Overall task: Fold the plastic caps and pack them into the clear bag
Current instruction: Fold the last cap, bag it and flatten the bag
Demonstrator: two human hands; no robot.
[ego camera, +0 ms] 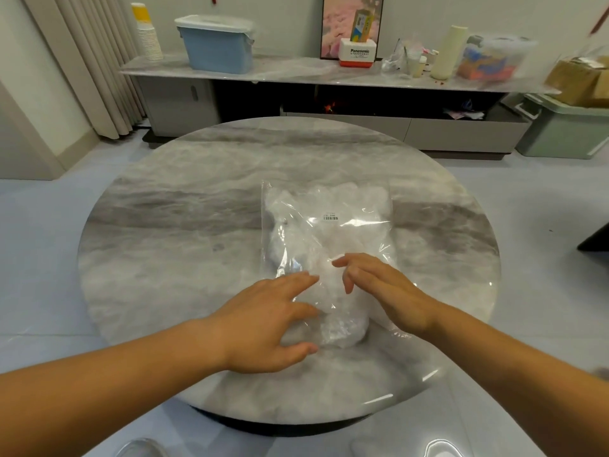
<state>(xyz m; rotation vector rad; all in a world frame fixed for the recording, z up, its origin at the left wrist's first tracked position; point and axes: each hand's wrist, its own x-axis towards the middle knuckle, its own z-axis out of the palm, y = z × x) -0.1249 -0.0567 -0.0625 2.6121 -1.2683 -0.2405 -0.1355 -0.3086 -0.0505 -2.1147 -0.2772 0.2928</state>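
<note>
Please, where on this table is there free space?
The table is bare left of the clear bag and behind it. A narrower strip lies on the right. The left hand and right hand crowd the bag's near end.

**A Living Room at Home**

A room in a home is shown. A round table (197, 225) with a grey stone top is set on a pale, shiny floor (39, 258). A long low cabinet (296, 72) is placed by the wall, and a framed picture (339, 24) is seen on top of it. Long curtains (82, 61) are hung on the left. Paper cups (148, 37) and a blue box with a lid (217, 51) are kept on the cabinet.
</note>
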